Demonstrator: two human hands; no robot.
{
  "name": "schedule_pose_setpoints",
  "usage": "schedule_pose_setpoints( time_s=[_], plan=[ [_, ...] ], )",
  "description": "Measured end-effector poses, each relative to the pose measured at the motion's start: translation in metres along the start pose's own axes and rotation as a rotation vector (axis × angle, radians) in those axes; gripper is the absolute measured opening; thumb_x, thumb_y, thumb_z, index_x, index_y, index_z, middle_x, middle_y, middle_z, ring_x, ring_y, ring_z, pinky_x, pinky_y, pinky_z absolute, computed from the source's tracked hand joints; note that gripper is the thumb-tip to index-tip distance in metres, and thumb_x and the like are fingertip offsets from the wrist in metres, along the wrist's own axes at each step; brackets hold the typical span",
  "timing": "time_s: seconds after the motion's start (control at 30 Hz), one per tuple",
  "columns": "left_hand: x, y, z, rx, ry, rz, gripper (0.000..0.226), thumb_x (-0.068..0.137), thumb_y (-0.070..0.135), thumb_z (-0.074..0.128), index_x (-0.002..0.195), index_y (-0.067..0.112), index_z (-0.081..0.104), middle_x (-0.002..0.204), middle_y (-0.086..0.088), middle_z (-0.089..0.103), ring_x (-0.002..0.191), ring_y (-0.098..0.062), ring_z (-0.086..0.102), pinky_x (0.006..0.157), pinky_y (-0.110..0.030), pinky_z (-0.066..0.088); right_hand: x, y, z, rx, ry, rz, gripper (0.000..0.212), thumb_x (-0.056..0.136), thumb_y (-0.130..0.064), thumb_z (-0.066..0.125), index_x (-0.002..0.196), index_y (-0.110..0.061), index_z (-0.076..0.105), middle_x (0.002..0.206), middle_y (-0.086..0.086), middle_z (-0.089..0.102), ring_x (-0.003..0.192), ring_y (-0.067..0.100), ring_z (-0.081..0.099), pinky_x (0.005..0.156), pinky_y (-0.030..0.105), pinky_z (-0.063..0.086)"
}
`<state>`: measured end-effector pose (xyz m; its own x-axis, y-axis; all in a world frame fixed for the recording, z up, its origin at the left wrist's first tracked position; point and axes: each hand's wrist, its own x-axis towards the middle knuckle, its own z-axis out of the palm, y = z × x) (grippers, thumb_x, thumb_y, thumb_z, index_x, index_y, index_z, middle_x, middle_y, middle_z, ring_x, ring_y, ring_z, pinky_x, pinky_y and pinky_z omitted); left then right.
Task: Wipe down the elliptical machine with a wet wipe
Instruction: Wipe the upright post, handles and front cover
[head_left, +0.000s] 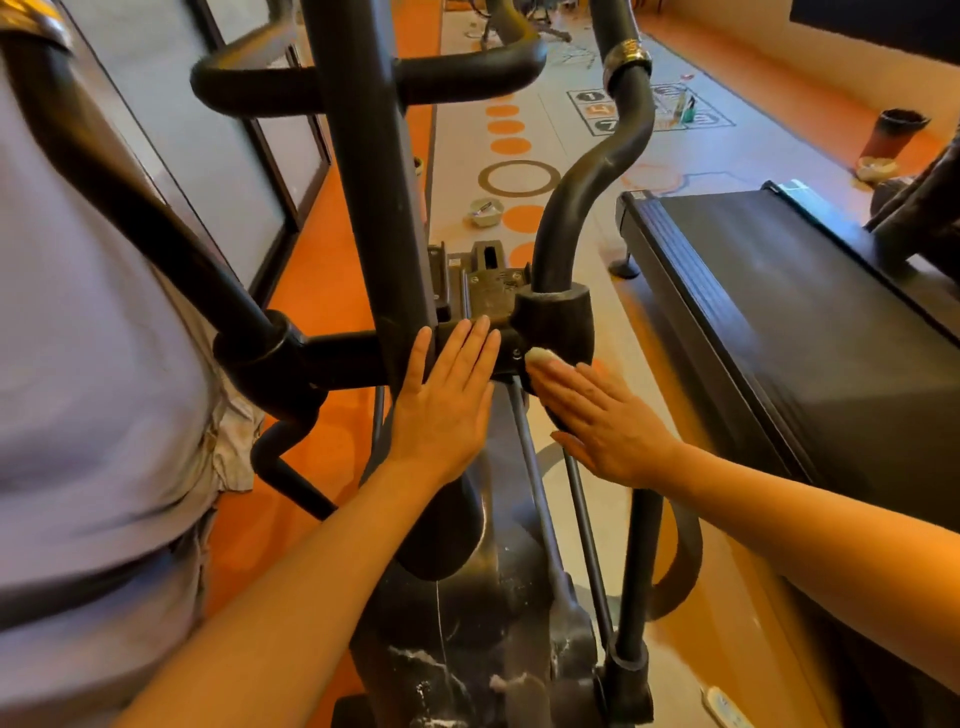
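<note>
The black elliptical machine (374, 218) fills the middle of the head view, with its upright post, curved handlebars and a pivot joint (558, 327) at centre. My left hand (441, 400) lies flat, fingers together, against the cross bar beside the post and holds nothing. My right hand (602, 421) presses a white wet wipe (540, 358) against the underside of the pivot joint; only a small corner of the wipe shows past my fingertips. White streaks mark the machine's lower housing (467, 649).
A black treadmill (779, 312) stands close on the right. A person in a light shirt (93, 389) stands at the left, against the left handlebar. A small bowl (485, 212) and a dark bin (893, 135) sit on the orange-patterned floor beyond.
</note>
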<state>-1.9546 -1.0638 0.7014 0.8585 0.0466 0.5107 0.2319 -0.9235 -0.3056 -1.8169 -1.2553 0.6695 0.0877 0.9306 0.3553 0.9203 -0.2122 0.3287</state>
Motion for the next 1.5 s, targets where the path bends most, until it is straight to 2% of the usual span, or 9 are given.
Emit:
schedule_pose_setpoints(
  time_s=[0.1, 0.27, 0.57, 0.73, 0.87, 1.13, 1.27, 1.4, 1.5],
  plan=[
    [0.0, 0.0, -0.002, 0.005, -0.009, -0.017, 0.056, 0.1, 0.03, 0.028, 0.152, 0.01, 0.025, 0.159, -0.011, 0.028, 0.148, -0.025, 0.023, 0.119, -0.049, -0.006, 0.004, 0.019, -0.006, 0.031, 0.022, -0.069, 0.056, 0.102, -0.035, 0.027, 0.151, -0.01, 0.018, 0.158, 0.011, 0.02, 0.148, 0.024, 0.01, 0.121, 0.039, 0.005],
    [-0.001, 0.008, 0.0, -0.029, -0.003, -0.072, 0.057, 0.1, 0.03, 0.03, 0.153, 0.01, 0.019, 0.16, -0.011, 0.024, 0.149, -0.026, 0.019, 0.119, -0.049, -0.006, 0.037, 0.027, -0.034, 0.321, 0.125, 0.237, 0.067, 0.101, -0.037, 0.036, 0.153, -0.005, 0.008, 0.161, 0.015, 0.002, 0.149, 0.028, -0.002, 0.121, 0.048, 0.01],
    [0.0, 0.018, 0.0, -0.033, -0.05, -0.119, 0.06, 0.1, 0.032, 0.025, 0.153, 0.008, 0.017, 0.161, -0.014, 0.019, 0.15, -0.028, 0.014, 0.12, -0.046, -0.011, -0.011, 0.016, -0.003, 0.228, -0.01, 0.129, 0.062, 0.103, -0.045, 0.018, 0.153, -0.011, 0.004, 0.161, 0.009, 0.0, 0.149, 0.024, -0.004, 0.121, 0.035, -0.004],
    [0.0, 0.022, 0.002, -0.096, -0.054, -0.113, 0.06, 0.1, 0.031, 0.024, 0.153, 0.003, 0.018, 0.161, -0.017, 0.017, 0.15, -0.03, 0.013, 0.121, -0.045, 0.004, -0.004, 0.02, -0.006, 0.222, 0.039, 0.082, 0.062, 0.104, -0.045, 0.016, 0.154, -0.014, -0.004, 0.161, 0.005, -0.008, 0.149, 0.023, -0.005, 0.121, 0.034, -0.004],
    [0.001, 0.022, 0.006, -0.16, -0.038, -0.116, 0.061, 0.101, 0.031, 0.024, 0.153, 0.001, 0.014, 0.161, -0.018, 0.014, 0.15, -0.029, 0.012, 0.121, -0.042, 0.01, 0.041, 0.021, -0.036, 0.357, 0.156, 0.197, 0.064, 0.103, -0.044, 0.023, 0.151, -0.003, 0.017, 0.159, 0.017, 0.013, 0.149, 0.026, 0.003, 0.121, 0.036, 0.002],
    [0.005, 0.031, 0.007, -0.303, -0.011, -0.186, 0.059, 0.101, 0.031, 0.026, 0.151, 0.003, 0.015, 0.159, -0.018, 0.022, 0.149, -0.03, 0.017, 0.121, -0.043, 0.012, 0.075, 0.022, -0.062, 0.255, 0.125, 0.147, 0.058, 0.098, -0.043, 0.032, 0.133, -0.002, 0.054, 0.136, 0.019, 0.055, 0.133, 0.033, 0.044, 0.114, 0.04, 0.019],
    [0.004, 0.031, 0.007, -0.317, -0.022, -0.18, 0.06, 0.1, 0.029, 0.029, 0.152, 0.003, 0.014, 0.16, -0.017, 0.018, 0.15, -0.029, 0.015, 0.123, -0.04, 0.008, 0.056, 0.031, -0.061, 0.347, 0.177, 0.131, 0.052, 0.1, -0.033, 0.031, 0.139, -0.002, 0.047, 0.145, 0.016, 0.046, 0.14, 0.025, 0.034, 0.115, 0.04, 0.024],
    [0.004, 0.032, 0.01, -0.298, -0.028, -0.196, 0.061, 0.101, 0.03, 0.031, 0.153, 0.003, 0.017, 0.161, -0.017, 0.016, 0.15, -0.028, 0.013, 0.123, -0.042, 0.009, 0.031, 0.041, -0.053, 0.548, 0.197, 0.196, 0.056, 0.104, -0.038, 0.022, 0.148, -0.005, 0.032, 0.156, 0.011, 0.028, 0.147, 0.016, 0.016, 0.115, 0.038, 0.03],
    [0.005, 0.035, 0.012, -0.298, -0.019, -0.215, 0.061, 0.099, 0.029, 0.032, 0.152, 0.002, 0.018, 0.16, -0.018, 0.018, 0.15, -0.03, 0.014, 0.123, -0.042, 0.009, 0.042, 0.041, -0.053, 0.553, 0.215, 0.167, 0.056, 0.104, -0.039, 0.022, 0.144, -0.004, 0.039, 0.15, 0.015, 0.038, 0.144, 0.017, 0.021, 0.117, 0.031, 0.022]
  ],
)
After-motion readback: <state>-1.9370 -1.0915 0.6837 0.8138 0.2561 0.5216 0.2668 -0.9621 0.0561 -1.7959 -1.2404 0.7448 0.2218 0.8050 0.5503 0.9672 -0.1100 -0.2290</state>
